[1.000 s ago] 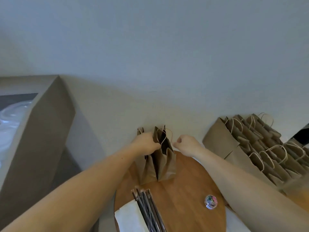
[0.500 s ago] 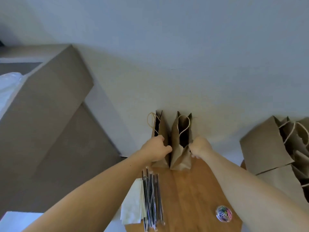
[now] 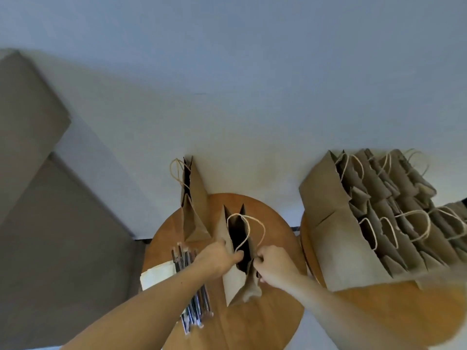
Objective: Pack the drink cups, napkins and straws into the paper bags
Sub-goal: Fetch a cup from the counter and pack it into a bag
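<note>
Barely begun: pinching apart the near paper bag [image 3: 235, 284] with left hand [image 3: 219, 258] and right hand [image 3: 273, 262] (no cups visible); straws [image 3: 195, 306], napkins [image 3: 156, 276] yet to pack.

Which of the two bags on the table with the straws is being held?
The nearer bag: the left hand and right hand grip its mouth. The far bag stands untouched behind it.
</note>
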